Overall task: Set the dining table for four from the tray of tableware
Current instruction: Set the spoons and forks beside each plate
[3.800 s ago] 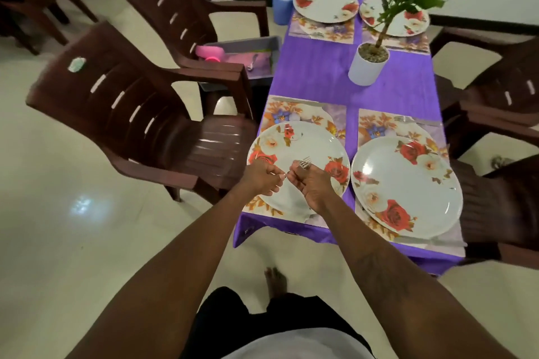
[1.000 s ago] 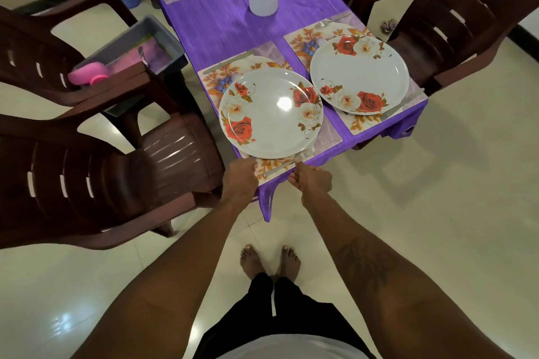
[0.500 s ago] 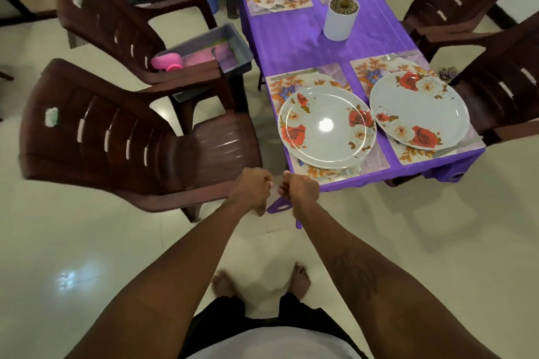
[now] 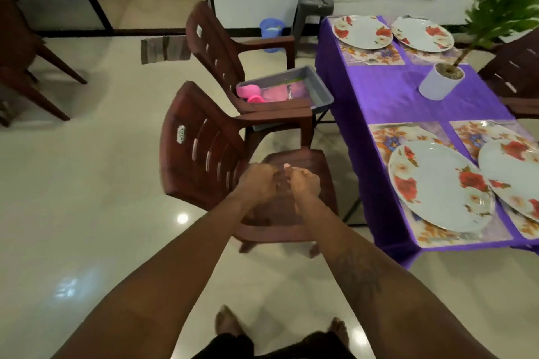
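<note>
A: Hands have left the table [image 4: 393, 99] — left hand [image 4: 258, 183] and right hand [image 4: 303, 183] both clenched, nothing visible inside, over the near chair [image 4: 204, 154].
B: Tray [image 4: 322, 87] sits on the far chair [image 4: 215, 46], left of table — next fetch, likely.

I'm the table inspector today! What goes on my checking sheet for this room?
Surface: table under a purple cloth.
Job's things: four flowered plates on placemats; grey tray holding a pink cup, on the far chair.
Clutter: potted plant on the table.
Hands: left hand and right hand curled, touching, over the near chair; nothing seen in them.
Cables: nothing seen.
Surroundings: shiny floor, blue bin, grey stool by the wall.
</note>
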Tool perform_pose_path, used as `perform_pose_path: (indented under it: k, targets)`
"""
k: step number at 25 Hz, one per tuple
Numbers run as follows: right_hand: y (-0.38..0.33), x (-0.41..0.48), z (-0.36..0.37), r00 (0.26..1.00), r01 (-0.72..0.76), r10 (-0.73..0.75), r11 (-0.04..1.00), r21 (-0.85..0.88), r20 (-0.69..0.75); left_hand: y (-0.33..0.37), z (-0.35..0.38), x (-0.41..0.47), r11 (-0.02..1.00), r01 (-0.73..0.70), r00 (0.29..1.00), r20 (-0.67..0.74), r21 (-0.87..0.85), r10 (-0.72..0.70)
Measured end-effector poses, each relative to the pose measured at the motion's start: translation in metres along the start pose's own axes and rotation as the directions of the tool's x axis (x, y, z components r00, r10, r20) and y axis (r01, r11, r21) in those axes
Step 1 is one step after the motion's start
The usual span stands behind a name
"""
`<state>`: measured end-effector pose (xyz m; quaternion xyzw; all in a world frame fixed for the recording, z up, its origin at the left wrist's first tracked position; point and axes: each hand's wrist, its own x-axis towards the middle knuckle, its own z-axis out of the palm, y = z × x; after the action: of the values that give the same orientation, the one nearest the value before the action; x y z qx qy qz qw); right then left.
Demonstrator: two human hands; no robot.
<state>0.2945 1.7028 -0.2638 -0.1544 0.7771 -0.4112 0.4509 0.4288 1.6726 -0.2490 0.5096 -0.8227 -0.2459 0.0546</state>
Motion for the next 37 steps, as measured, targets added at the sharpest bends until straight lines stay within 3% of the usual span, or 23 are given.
perform_pose_path:
  k: [4, 9, 15, 20, 25, 31, 37]
  targets:
    - [-0.025, -0.021, 0.094, 0.998, 0.069, -0.069, 0.997, -0.028, 0.015, -0.094, -0.069, 0.016, 0.998, 0.051, 0.999, -0.020, 0.042, -0.051]
    - [-0.051, 0.009, 0.169, 0.988, 0.145, -0.149, 0.985, -0.097, -0.030, -0.155, -0.112, 0.067, 0.999, -0.014, 0.998, 0.054, 0.049, 0.012]
    - [-0.097, 0.087, 0.273, 0.983, 0.111, -0.103, 0.993, 0.050, -0.151, -0.221, -0.156, 0.172, 0.965, -0.247, 0.963, 0.131, 0.092, 0.234]
    - [-0.152, 0.138, 0.327, 0.968, 0.114, -0.075, 0.982, 0.153, -0.240, -0.239, -0.195, 0.266, 0.878, -0.467, 0.869, 0.234, 0.100, 0.436]
    - [-0.191, 0.181, 0.357, 0.930, 0.069, 0.045, 0.953, 0.295, -0.364, -0.264, -0.215, 0.343, 0.895, -0.433, 0.877, 0.284, 0.111, 0.389]
    - [-0.235, 0.241, 0.375, 0.880, 0.025, 0.186, 0.901, 0.433, -0.438, -0.278, -0.204, 0.459, 0.801, -0.576, 0.781, 0.396, 0.163, 0.482]
    - [-0.268, 0.325, 0.409, 0.769, -0.040, 0.360, 0.851, 0.523, -0.528, -0.291, -0.209, 0.571, 0.734, -0.661, 0.715, 0.426, 0.156, 0.554]
